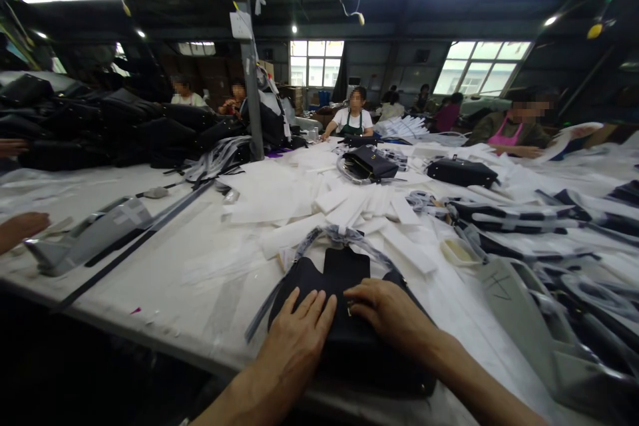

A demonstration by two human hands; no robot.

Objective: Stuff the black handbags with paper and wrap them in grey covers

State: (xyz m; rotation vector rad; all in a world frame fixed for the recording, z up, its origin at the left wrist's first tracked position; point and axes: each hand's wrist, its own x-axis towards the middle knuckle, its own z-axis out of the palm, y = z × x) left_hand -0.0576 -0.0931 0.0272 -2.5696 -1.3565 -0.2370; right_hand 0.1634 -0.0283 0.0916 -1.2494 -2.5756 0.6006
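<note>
- A dark bag (344,273) is lying flat on the white table (164,259), at 6 o'clock in the view, close to the near edge
- The left hand (299,329) is resting open and flat on the bag's 8 o'clock part, fingers spread, gripping nothing
- The right hand (389,313) is lying on the bag's 4 o'clock part, its fingers curling toward a small metal fitting (350,310); whether they are pinching it I cannot tell
- The bag's handle (344,234), wrapped in clear film, is arching at its 12 o'clock
- White sheets (359,203) are lying scattered beyond the handle, at 12 o'clock
- Two more bags are sitting farther off, one (369,163) at 12 o'clock and one (462,172) at 1 o'clock
- A heap of black bags (100,126) is lying at 10 o'clock
- Another person's hand (20,229) is resting on the table at 9 o'clock, well apart from the bag
</note>
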